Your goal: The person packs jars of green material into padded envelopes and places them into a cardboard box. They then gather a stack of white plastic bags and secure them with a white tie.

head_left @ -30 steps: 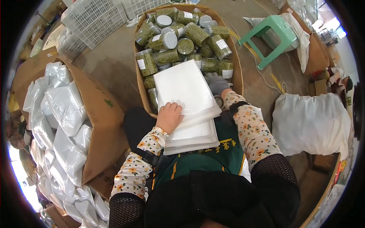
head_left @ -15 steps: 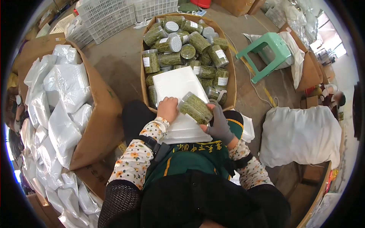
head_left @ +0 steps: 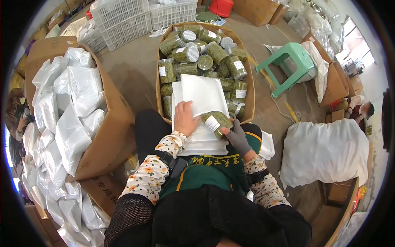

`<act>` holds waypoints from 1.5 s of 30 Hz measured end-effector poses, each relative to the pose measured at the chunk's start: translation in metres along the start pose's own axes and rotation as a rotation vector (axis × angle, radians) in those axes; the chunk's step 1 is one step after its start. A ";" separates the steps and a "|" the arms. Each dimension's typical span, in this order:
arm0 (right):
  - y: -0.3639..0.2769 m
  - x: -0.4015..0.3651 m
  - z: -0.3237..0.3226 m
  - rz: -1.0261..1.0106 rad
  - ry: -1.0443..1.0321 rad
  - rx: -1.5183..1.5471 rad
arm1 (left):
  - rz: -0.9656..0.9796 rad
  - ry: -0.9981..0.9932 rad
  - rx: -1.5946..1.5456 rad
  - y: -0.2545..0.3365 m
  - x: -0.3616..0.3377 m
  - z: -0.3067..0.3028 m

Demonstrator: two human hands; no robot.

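A clear jar [head_left: 216, 122] of dried green herb, its white label facing up, lies tilted in my right hand [head_left: 238, 138]. This hand wears a grey glove with bare fingertips and closes round the jar's near right side. The jar's far end is right at the near edge of the top white plastic bag [head_left: 201, 92]. My left hand [head_left: 186, 118] is bare and grips that bag at its lower left, fingers pointing away from me, thumb side toward the jar. More flat white bags [head_left: 201, 147] lie stacked on my lap beneath both hands.
Ahead stands a cardboard box [head_left: 250, 94] full of similar jars [head_left: 216, 52]. A large carton [head_left: 111, 119] of puffy white bags [head_left: 84, 88] is on the left. A green stool [head_left: 288, 66], a stuffed white sack [head_left: 325, 152] and white crates [head_left: 123, 29] stand around.
The jar has turned so its label shows, and it has moved nearer the top bag's edge. My left hand has moved slightly right. The view has shifted a little.
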State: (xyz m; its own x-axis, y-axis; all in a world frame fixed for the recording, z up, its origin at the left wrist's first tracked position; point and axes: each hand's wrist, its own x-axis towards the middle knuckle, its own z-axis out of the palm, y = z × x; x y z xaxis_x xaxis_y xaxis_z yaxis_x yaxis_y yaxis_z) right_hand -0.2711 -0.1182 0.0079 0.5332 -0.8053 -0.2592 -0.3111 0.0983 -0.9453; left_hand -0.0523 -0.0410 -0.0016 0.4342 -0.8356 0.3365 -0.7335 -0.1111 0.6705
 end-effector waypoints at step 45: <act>-0.048 0.036 0.106 -0.774 -0.006 -0.892 | -0.620 -0.234 -0.787 -0.041 -0.059 -0.042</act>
State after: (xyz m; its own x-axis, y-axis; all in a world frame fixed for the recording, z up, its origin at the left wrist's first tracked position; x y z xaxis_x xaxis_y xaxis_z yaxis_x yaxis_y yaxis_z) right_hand -0.1534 -0.0895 0.0232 0.8243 -0.4679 0.3187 -0.3418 -0.8601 -0.3786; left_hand -0.0256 0.0354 -0.0209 0.4454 -0.8445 -0.2973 0.1721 -0.2451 0.9541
